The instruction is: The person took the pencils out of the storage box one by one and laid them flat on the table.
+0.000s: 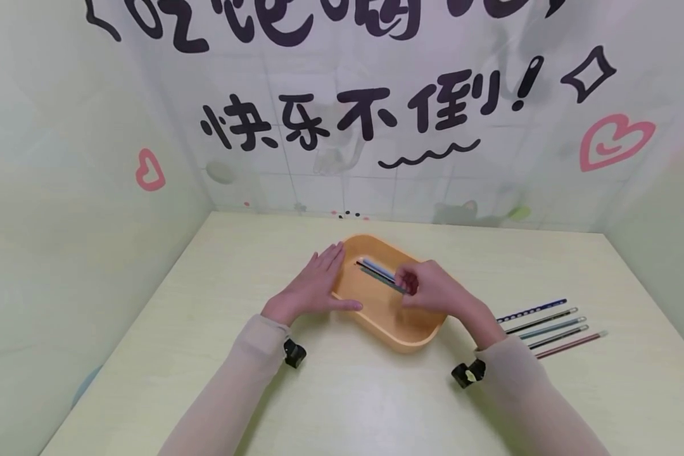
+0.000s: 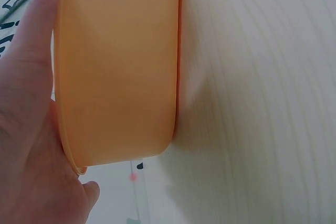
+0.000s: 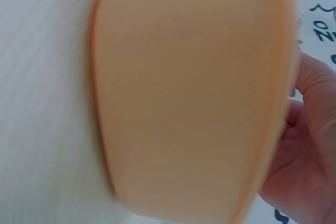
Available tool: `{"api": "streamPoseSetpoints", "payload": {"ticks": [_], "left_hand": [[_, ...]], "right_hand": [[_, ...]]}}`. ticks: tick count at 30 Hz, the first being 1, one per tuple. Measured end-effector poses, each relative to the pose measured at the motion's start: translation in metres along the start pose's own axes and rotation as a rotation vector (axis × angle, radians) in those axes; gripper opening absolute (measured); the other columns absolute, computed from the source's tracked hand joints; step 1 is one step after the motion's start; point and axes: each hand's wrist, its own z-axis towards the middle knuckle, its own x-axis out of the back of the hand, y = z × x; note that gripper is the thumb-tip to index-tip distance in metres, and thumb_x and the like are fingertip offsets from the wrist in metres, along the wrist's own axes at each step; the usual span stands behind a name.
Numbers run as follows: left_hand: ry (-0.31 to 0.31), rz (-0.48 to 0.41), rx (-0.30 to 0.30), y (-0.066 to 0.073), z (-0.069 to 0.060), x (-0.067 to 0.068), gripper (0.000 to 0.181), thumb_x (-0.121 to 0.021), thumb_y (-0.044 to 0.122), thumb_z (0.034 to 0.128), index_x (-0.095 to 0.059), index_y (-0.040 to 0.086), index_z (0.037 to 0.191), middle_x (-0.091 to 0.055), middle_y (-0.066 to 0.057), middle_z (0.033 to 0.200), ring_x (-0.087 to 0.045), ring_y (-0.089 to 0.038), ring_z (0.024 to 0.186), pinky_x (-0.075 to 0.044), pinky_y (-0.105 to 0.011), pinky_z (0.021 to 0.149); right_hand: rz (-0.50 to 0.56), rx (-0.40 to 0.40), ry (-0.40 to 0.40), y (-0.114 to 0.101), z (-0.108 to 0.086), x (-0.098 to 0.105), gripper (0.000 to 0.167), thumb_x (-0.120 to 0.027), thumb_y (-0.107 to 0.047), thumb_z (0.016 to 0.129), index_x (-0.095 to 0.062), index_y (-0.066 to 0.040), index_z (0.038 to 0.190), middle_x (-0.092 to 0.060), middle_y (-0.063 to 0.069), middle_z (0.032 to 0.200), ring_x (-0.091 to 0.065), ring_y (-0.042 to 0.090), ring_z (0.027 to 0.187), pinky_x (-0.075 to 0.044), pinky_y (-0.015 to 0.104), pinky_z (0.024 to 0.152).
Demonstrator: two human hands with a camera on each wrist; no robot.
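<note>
An orange plastic basin [image 1: 372, 305] stands on the table. Along its left rim lies my left hand [image 1: 313, 285], fingers straight and the thumb spread over the near edge; the left wrist view has this hand [image 2: 26, 114] against the basin's outer wall [image 2: 118, 72]. My right hand [image 1: 433, 288] is over the basin's right part, its curled fingers pinching the end of a dark green pencil [image 1: 380, 279]. Beside that pencil, a light blue pencil [image 1: 376, 267] and a dark one lie inside the basin. In the right wrist view, the basin wall hides the right fingertips.
To the right of the basin several pencils lie side by side on the table [image 1: 205, 354], among them a blue patterned pencil [image 1: 532, 311] and a red pencil [image 1: 572, 345]. The right forearm covers their left ends. A printed curtain [image 1: 330, 190] hangs behind the table.
</note>
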Motion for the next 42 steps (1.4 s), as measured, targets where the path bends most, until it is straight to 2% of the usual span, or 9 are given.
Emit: {"api": "streamPoseSetpoints", "payload": {"ticks": [6,15,21,25,30,42], "left_hand": [[-0.011,0.01,-0.004,0.001,0.002,0.0,0.121,-0.066,0.07,0.0815,-0.005,-0.001,0.158,0.001,-0.013,0.169,-0.001,-0.029,0.158,-0.005,-0.05,0.129],[-0.026,0.028,-0.005,0.001,0.004,0.001,0.121,-0.065,0.07,0.0825,-0.005,-0.003,0.158,0.003,-0.014,0.169,0.0,-0.03,0.157,-0.005,-0.05,0.128],[-0.023,0.03,0.001,0.002,0.004,0.004,0.12,-0.065,0.069,0.0833,-0.004,-0.003,0.158,0.004,-0.014,0.169,0.001,-0.029,0.157,-0.004,-0.05,0.129],[-0.015,0.021,-0.005,0.002,0.004,0.004,0.12,-0.066,0.068,0.083,-0.005,-0.003,0.158,0.003,-0.015,0.169,0.001,-0.03,0.157,-0.005,-0.051,0.128],[-0.019,0.027,-0.008,0.0,0.004,0.002,0.12,-0.066,0.068,0.0833,-0.004,-0.003,0.158,0.001,-0.016,0.169,0.0,-0.031,0.157,-0.005,-0.051,0.128],[-0.015,0.026,-0.012,-0.001,0.003,0.0,0.12,-0.066,0.067,0.083,-0.004,-0.003,0.158,0.002,-0.015,0.169,0.0,-0.03,0.157,-0.006,-0.052,0.128]], "right_hand": [[0.116,0.023,0.091,-0.019,-0.021,0.016,0.017,-0.063,0.003,0.073,-0.061,-0.01,0.083,-0.059,0.0,0.075,-0.056,0.013,0.07,-0.051,0.026,0.065],[0.147,0.125,0.106,-0.026,-0.05,0.034,0.025,-0.064,0.009,0.074,-0.06,-0.014,0.084,-0.058,0.0,0.077,-0.057,0.014,0.075,-0.052,0.023,0.07],[0.048,0.178,0.144,-0.023,-0.075,0.051,0.032,-0.065,0.01,0.071,-0.058,-0.019,0.083,-0.061,0.0,0.078,-0.056,0.007,0.075,-0.053,0.023,0.07],[-0.043,0.198,0.195,-0.016,-0.094,0.061,0.039,-0.068,0.011,0.068,-0.056,-0.022,0.084,-0.059,-0.007,0.08,-0.055,0.006,0.077,-0.051,0.02,0.069],[-0.104,0.222,0.248,-0.005,-0.12,0.07,0.046,-0.067,0.016,0.065,-0.054,-0.023,0.084,-0.054,-0.014,0.081,-0.054,0.004,0.076,-0.047,0.013,0.068],[-0.242,0.147,0.331,0.018,-0.168,0.082,0.056,-0.068,0.019,0.06,-0.054,-0.029,0.085,-0.054,-0.021,0.082,-0.053,-0.005,0.078,-0.042,0.006,0.072]]}}
